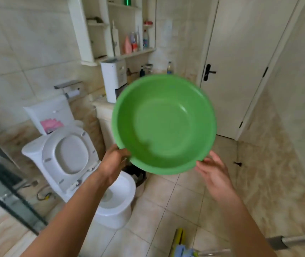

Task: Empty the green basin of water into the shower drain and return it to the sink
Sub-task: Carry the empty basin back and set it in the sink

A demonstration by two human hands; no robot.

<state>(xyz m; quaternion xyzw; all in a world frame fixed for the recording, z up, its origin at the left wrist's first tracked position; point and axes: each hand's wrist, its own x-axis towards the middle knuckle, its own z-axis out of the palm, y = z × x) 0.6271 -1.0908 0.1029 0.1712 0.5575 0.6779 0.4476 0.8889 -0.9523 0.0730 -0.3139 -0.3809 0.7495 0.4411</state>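
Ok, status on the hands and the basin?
Left hand gripping green basin rim. Right hand open at rim. Basin looks empty, tilted toward camera. Path ahead looks clear.

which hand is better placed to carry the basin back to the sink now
Left. The left hand already grips the rim of the green basin, which looks empty, and it is on the vanity's side. The right hand is open beside the rim, fingers spread, at most brushing it.
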